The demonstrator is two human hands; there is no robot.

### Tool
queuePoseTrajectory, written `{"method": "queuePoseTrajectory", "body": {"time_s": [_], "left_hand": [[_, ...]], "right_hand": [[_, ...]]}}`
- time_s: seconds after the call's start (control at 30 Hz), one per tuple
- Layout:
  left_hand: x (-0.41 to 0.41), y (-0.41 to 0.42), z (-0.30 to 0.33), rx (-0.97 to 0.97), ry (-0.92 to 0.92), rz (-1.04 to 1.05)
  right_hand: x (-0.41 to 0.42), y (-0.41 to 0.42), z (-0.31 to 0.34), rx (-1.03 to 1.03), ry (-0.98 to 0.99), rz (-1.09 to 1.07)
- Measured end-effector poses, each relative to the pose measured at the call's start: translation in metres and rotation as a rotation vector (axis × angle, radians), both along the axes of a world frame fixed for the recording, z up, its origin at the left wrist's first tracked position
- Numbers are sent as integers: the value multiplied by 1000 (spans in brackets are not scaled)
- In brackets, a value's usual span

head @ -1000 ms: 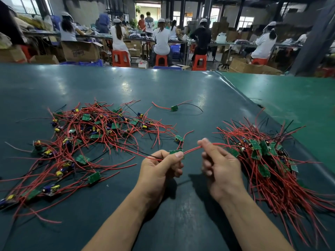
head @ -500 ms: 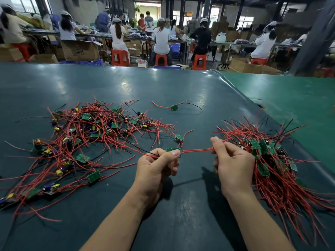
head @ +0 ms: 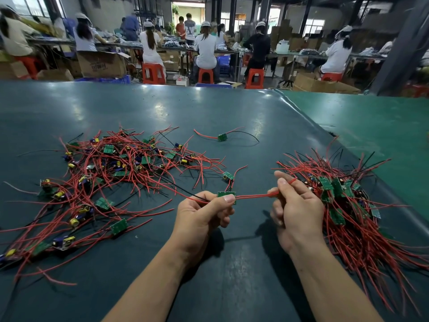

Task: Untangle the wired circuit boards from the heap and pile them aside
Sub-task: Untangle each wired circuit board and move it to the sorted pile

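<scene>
A tangled heap of small green circuit boards with red and black wires (head: 111,173) spreads over the left of the dark green table (head: 209,112). A sorted pile of boards with red wires (head: 348,205) lies at the right. My left hand (head: 204,214) pinches a small green board (head: 226,194) between thumb and fingers. Its red wires (head: 253,195) stretch right into my right hand (head: 294,205), which grips them with curled fingers, close to the sorted pile. A black wire trails left from the held board towards the heap.
One single board with a red and a black wire (head: 222,137) lies apart at the back, another loose board (head: 228,175) sits just beyond my hands. A lighter green table (head: 371,126) adjoins on the right. Seated workers and red stools (head: 205,75) fill the background.
My right hand has slid right along the red wires, drawing them taut, and now sits beside the sorted pile. My left hand has stayed nearly in place, holding the board.
</scene>
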State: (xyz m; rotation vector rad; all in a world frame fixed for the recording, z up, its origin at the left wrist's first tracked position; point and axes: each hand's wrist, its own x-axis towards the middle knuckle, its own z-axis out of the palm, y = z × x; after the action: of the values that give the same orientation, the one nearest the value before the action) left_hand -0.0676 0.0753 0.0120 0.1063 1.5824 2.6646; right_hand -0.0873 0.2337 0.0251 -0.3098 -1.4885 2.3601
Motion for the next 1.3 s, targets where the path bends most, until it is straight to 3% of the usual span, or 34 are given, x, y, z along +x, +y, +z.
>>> {"method": "queuePoseTrajectory", "body": {"time_s": [0.13,0.27,0.37,0.47,0.57,0.7,0.8,0.93,1.03,1.17,1.23,1.3], "left_hand": [[0,-1,0,10,1,-19],[-1,0,-2,0,10,-12],[0,1,3,44,-17,21],[-4,-5,6,244,-90,98],[-5,-6,6,264,-90,130],[-4,0,2,74,-2,134],[-1,2,0,-31,31,64],[-1,1,1,75,-46,-64],[-2,0,1,15,-51,-23],[-2,0,4,-11,-38,-77],[-3,-2,4,6,-53,-85],[-4,-2,2,5,-43,-80]], "right_hand": [[0,4,1,25,8,-72],[1,5,0,177,43,-161],[2,3,0,97,15,-158],[0,7,0,-25,-86,-130],[4,2,0,166,-112,36],[21,-25,-1,387,44,515],[27,-33,-2,411,86,601],[28,-34,1,424,135,542],[29,-35,1,432,163,530],[30,-32,2,528,233,239],[25,-24,8,406,165,-16],[19,-7,15,117,128,-192]]}}
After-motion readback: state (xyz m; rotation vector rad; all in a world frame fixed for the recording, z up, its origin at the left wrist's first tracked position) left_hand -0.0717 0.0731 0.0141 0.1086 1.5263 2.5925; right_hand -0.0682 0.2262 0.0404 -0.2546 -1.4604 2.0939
